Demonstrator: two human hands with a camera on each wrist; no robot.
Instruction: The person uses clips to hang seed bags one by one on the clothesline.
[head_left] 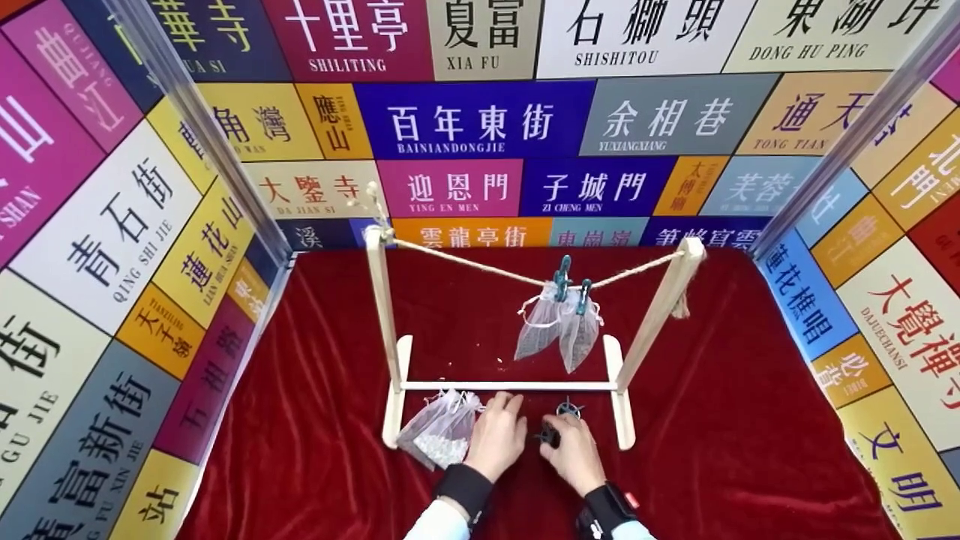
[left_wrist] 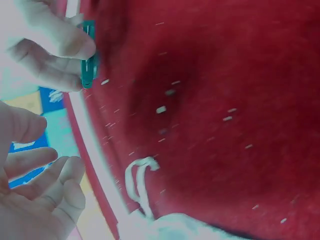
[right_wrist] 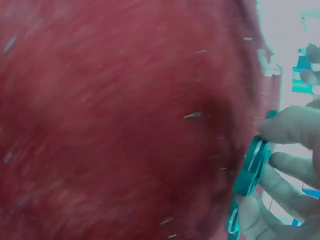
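My right hand (head_left: 576, 450) pinches a teal clothespin (right_wrist: 252, 162) between its thumb and fingers, just above the red cloth. In the left wrist view, part of that clothespin (left_wrist: 88, 55) sticks out from the fingertips. My left hand (head_left: 498, 436) has loosely bent fingers and nothing in its grasp. Beside it, a sheer white drawstring bag (head_left: 442, 442) with pale bits inside lies on the cloth. Two more mesh bags (head_left: 551, 330) hang from the rope, with teal clothespins (head_left: 561, 279) at their tops.
A wooden frame (head_left: 510, 386) with two posts stands ahead of my hands, a rope (head_left: 469, 259) strung between them. Several pale crumbs (left_wrist: 161, 109) are scattered over the red velvet cloth (head_left: 720, 420). Walls of coloured signs (head_left: 472, 120) surround the cloth.
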